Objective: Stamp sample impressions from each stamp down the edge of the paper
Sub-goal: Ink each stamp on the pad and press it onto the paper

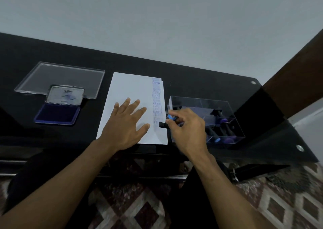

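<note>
My right hand [186,124] pinches the light, rigid stamp [168,121] by its handle; my left hand [126,124] lies spread flat, pinning the flimsy paper [132,87].

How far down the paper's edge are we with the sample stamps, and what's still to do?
Done: a column of blue impressions runs down most of the paper's right edge. In hand: the right hand grips a stamp at the column's lower end, while the left hand presses the sheet flat. Left: a short blank stretch near the bottom edge; more stamps lie in the clear box, tested or not I cannot tell.
</note>
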`<control>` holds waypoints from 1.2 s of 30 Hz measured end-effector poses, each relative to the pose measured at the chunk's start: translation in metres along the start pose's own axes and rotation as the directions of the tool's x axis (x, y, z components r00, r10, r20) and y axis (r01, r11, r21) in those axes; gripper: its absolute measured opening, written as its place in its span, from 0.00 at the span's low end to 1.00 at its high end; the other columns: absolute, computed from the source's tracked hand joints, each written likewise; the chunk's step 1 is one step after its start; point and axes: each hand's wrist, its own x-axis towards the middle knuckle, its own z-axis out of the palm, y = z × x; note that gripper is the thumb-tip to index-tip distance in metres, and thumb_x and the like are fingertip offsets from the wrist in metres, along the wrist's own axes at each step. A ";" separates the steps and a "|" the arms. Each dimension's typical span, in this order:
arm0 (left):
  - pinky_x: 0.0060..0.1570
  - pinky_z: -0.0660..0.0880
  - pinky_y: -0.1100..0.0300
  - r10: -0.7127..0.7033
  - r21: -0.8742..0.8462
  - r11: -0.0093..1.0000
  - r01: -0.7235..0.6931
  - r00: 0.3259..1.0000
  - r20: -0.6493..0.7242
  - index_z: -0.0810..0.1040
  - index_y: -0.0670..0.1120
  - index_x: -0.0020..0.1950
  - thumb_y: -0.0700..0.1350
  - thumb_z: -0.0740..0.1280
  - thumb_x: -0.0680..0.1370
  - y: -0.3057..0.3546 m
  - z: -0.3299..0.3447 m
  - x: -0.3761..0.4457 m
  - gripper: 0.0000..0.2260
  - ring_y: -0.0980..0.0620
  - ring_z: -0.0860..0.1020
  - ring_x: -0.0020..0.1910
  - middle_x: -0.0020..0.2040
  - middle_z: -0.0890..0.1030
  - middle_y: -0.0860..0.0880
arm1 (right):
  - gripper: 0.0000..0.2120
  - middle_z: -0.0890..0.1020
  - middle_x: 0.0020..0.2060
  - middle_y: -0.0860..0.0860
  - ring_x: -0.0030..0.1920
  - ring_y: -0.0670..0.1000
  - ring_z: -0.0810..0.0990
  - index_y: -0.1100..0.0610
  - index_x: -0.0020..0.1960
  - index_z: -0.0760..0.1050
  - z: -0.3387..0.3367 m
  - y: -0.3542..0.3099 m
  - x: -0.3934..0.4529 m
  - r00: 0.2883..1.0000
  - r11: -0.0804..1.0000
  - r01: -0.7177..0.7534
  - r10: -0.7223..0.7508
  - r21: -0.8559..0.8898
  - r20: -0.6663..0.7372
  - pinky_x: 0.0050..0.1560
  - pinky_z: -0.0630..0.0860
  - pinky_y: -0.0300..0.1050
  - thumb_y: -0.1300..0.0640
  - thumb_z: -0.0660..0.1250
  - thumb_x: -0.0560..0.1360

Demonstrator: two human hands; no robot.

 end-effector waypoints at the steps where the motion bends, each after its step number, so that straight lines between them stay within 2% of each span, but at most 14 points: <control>1: 0.79 0.46 0.41 -0.001 0.006 1.000 0.001 1.000 0.007 0.64 0.55 0.79 0.69 0.49 0.79 -0.001 0.002 0.001 0.32 0.46 0.48 0.82 0.82 0.56 0.51 | 0.12 0.83 0.46 0.47 0.40 0.41 0.79 0.55 0.55 0.84 0.000 0.001 -0.001 1.000 1.000 0.019 -0.019 -0.002 0.006 0.47 0.74 0.27 0.59 0.75 0.72; 9: 0.79 0.45 0.41 -0.019 0.033 0.999 0.017 0.998 0.054 0.64 0.56 0.79 0.70 0.44 0.77 -0.009 0.013 0.002 0.35 0.46 0.49 0.82 0.82 0.57 0.50 | 0.12 0.83 0.45 0.49 0.41 0.45 0.80 0.56 0.54 0.84 0.006 0.005 0.001 0.991 0.995 0.097 -0.094 -0.038 0.090 0.50 0.80 0.43 0.60 0.76 0.71; 13: 0.79 0.46 0.41 -0.025 0.045 0.999 0.023 0.998 0.059 0.63 0.56 0.79 0.70 0.43 0.77 -0.009 0.014 0.003 0.35 0.46 0.48 0.82 0.82 0.57 0.51 | 0.12 0.83 0.46 0.49 0.42 0.45 0.79 0.56 0.55 0.84 0.010 0.004 0.000 0.989 0.994 0.100 -0.094 -0.050 0.114 0.50 0.80 0.43 0.59 0.76 0.72; 19: 0.79 0.45 0.42 -0.025 0.057 0.998 0.022 0.998 0.060 0.63 0.56 0.79 0.70 0.43 0.78 -0.008 0.014 0.002 0.34 0.47 0.48 0.82 0.82 0.56 0.51 | 0.11 0.84 0.45 0.50 0.43 0.47 0.80 0.58 0.53 0.85 0.016 0.005 -0.001 0.988 0.993 0.109 -0.103 -0.047 0.115 0.50 0.80 0.48 0.60 0.76 0.71; 29: 0.79 0.45 0.43 -0.041 0.074 0.997 0.035 0.997 0.073 0.62 0.57 0.80 0.71 0.41 0.77 -0.008 0.014 0.004 0.35 0.48 0.47 0.82 0.82 0.55 0.51 | 0.12 0.83 0.47 0.49 0.46 0.47 0.80 0.57 0.55 0.84 0.020 0.004 0.000 0.986 0.993 0.099 -0.089 -0.070 0.140 0.53 0.80 0.46 0.59 0.76 0.72; 36: 0.79 0.46 0.43 -0.044 0.073 0.997 0.039 0.997 0.068 0.62 0.57 0.79 0.71 0.42 0.77 -0.008 0.013 0.004 0.35 0.47 0.48 0.82 0.82 0.56 0.51 | 0.10 0.84 0.43 0.50 0.47 0.49 0.79 0.57 0.51 0.85 0.020 0.004 0.003 0.978 0.979 0.154 -0.131 -0.134 0.165 0.52 0.79 0.47 0.60 0.76 0.71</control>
